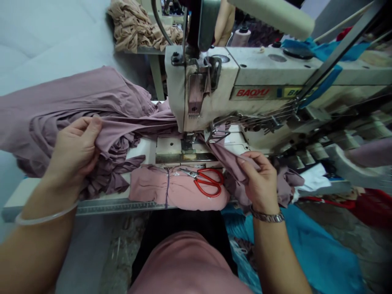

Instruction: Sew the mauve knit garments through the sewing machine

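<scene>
A long piece of mauve knit fabric (pixel 92 106) runs in heavy folds from the left, across the plate of an industrial BAOYU sewing machine (pixel 239 77), and down to the right. My left hand (pixel 73 151) pinches its gathered edge left of the presser foot (pixel 188 139). My right hand (pixel 260 181) grips a narrow stretch of the same fabric to the right of the foot. Just left of that hand, red-handled scissors (pixel 206 181) lie on a folded pink cloth (pixel 171 190), touching neither hand.
A metal ruler strip (pixel 104 208) runs along the table's front edge. A heap of beige fabric (pixel 142 28) sits on a shelf behind the machine, beside a thread cone (pixel 240 36) and a person's arm (pixel 225 24). Teal cloth (pixel 306 249) lies at lower right.
</scene>
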Action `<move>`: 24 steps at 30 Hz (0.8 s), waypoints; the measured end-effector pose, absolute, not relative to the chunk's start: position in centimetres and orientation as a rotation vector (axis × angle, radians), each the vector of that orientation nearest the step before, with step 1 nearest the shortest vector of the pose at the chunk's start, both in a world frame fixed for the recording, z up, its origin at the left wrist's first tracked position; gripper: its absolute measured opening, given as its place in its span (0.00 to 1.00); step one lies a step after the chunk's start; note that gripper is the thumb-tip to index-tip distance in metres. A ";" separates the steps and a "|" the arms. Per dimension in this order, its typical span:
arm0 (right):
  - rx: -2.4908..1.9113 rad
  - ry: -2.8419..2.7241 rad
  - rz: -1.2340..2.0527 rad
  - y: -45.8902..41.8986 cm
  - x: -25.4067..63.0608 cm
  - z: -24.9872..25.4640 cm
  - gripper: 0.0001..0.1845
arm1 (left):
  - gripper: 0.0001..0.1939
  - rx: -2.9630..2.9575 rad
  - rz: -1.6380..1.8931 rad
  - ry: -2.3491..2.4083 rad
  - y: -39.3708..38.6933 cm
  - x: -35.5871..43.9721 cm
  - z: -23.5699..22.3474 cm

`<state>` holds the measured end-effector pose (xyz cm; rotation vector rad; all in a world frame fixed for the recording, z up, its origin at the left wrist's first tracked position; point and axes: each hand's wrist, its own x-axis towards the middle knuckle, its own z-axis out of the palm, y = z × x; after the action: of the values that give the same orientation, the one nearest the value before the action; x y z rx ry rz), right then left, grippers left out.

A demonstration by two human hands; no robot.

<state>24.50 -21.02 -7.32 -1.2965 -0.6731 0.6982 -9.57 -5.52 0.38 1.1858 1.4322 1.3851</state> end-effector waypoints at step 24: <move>-1.242 -2.585 -0.572 -16.6 23.4 -6.0 0.21 | 0.15 3.306 0.603 0.568 -8.1 -3.5 -6.2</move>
<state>23.43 -16.62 -5.96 -1.2423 -2.5849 -0.5719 -3.53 -8.12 -6.17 3.3056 0.5675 0.6030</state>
